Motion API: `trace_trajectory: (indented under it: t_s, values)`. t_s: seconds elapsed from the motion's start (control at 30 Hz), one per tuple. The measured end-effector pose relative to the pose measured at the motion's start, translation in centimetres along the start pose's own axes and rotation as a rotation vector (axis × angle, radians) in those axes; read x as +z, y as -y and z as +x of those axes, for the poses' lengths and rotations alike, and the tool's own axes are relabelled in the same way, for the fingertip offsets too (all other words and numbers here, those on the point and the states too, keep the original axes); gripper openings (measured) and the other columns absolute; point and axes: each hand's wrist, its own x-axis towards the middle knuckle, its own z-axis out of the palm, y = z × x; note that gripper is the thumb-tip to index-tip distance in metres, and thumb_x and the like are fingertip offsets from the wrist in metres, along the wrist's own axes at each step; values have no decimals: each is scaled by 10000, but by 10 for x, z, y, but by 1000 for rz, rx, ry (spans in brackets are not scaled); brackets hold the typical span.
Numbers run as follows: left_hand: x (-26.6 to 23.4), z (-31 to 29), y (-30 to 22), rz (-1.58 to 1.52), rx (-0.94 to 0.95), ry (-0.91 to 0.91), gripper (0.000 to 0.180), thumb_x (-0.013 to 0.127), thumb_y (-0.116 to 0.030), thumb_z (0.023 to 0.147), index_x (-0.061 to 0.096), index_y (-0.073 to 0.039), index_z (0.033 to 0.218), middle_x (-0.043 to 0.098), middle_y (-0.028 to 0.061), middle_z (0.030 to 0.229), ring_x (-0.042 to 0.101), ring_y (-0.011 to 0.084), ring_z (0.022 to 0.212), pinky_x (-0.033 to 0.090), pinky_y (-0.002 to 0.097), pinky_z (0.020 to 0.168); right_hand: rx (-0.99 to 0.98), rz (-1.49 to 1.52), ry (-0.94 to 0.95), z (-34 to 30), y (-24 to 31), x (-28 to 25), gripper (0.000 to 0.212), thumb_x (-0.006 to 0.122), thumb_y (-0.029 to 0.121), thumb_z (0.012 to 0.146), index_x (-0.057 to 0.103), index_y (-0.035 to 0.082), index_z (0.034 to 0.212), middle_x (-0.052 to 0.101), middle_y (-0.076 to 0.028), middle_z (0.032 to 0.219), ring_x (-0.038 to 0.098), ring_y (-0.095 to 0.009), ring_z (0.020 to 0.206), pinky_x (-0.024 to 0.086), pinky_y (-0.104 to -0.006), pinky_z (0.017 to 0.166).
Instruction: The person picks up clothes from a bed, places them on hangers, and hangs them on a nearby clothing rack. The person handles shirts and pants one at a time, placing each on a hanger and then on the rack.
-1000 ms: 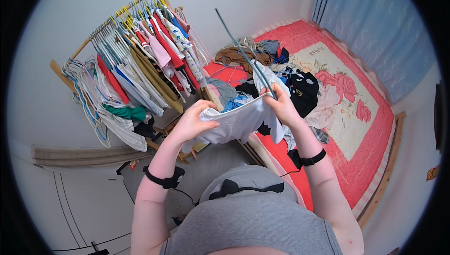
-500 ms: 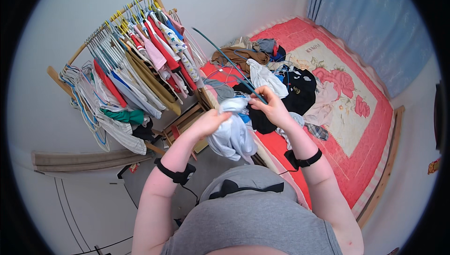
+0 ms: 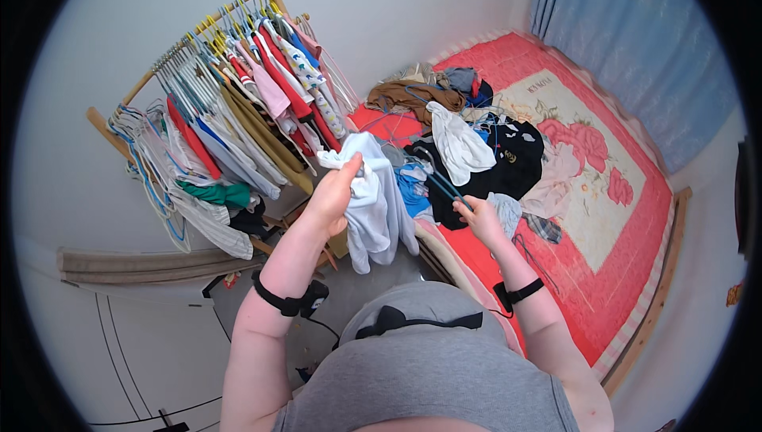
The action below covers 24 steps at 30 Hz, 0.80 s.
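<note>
My left hand (image 3: 337, 194) grips the upper part of a pale, light-blue or white garment (image 3: 379, 222), which hangs down in folds over the floor beside the bed. Its exact kind is hidden by the folds. My right hand (image 3: 482, 220) is closed around a dark blue-green clothes hanger (image 3: 444, 182), which points up and to the left, apart from the garment. Just beyond the hanger lie a blue cloth (image 3: 413, 192), a white garment (image 3: 460, 146) and a black garment (image 3: 512, 166) on the bed.
A wooden rack (image 3: 135, 91) full of hung clothes stands at the left by the wall. The red floral bed (image 3: 591, 289) fills the right, with a brown garment (image 3: 417, 97) and other clothes piled on its far left part. A blue curtain (image 3: 635, 43) hangs behind.
My hands have moved apart. The garment has gone up and left with my left hand and hangs more unfolded. The hanger has dropped lower and to the right with my right hand.
</note>
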Motion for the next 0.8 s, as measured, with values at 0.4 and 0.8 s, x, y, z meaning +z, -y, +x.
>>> trace_trajectory:
  t_s: [0.4,0.8]
  values:
    - [62,74,-113,-338,468,71,578,448,-272,1014,150,-3,1430,328,209,1410,483,352,1216,460,460,1007,-64,630,279,-19,50,16,270,517,217,992,621,-32,982,677,-134,1069,673,-189,921,552,-301,719]
    - [21,18,25,1579,1016,-218,526,651,-414,803,596,-90,1214,612,167,1154,594,331,1040,477,398,863,-16,679,271,-34,81,-6,334,507,268,985,634,-40,970,700,-146,954,687,-162,798,540,-263,658]
